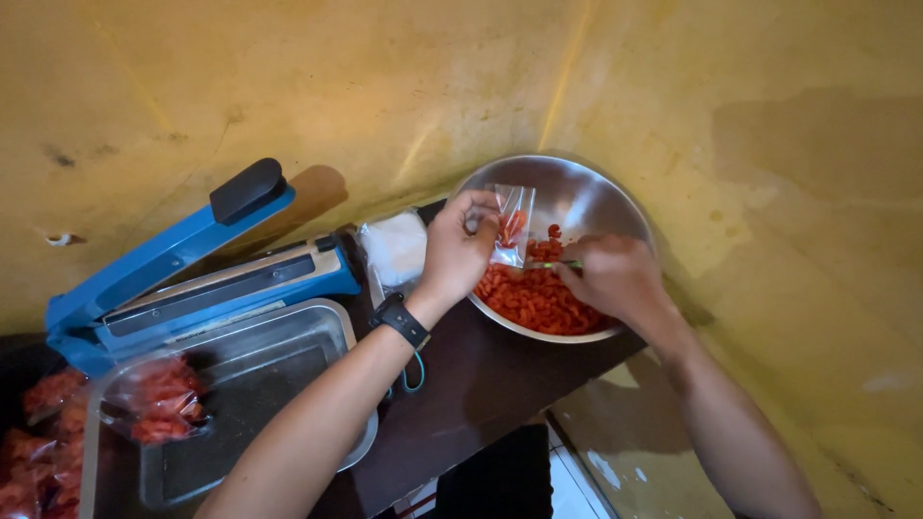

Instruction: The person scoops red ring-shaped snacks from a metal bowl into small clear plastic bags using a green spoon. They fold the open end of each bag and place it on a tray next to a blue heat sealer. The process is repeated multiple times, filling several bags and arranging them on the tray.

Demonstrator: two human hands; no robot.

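Two bare hands work over a steel bowl [586,197] in the single head view, looking down on a dark table [471,384] set against a yellow wall [404,77].

Left hand [457,250] — a black watch [400,320] on its wrist — has its fingers [481,204] pinched shut on the upper edge of a small clear plastic bag [513,223], which hangs upright over the bowl at about 12 o'clock from the red pieces. A few red pieces already show inside the bag.

Right hand [615,277] lies at 3 o'clock from the bag, low over the bowl, its fingers closed narrowly on a thin green-handled utensil [556,265] whose tip points toward 9 o'clock, just below the bag's bottom edge. What kind of utensil it is cannot be told.

Red snack pieces [534,298] fill the near half of the bowl, heaped toward 6 o'clock; the far half shows bare metal.

At 9 o'clock from the bowl lies a stack of empty clear bags [394,248], just beside the left hand. Further toward 9 o'clock stands a blue impulse sealer [183,279] with its arm raised and a black grip at its end. At 7 o'clock from the bowl sits a rectangular metal tray [279,375] — filled bags of red pieces [159,399] rest on its left part, and more lie at the frame's lower left edge.
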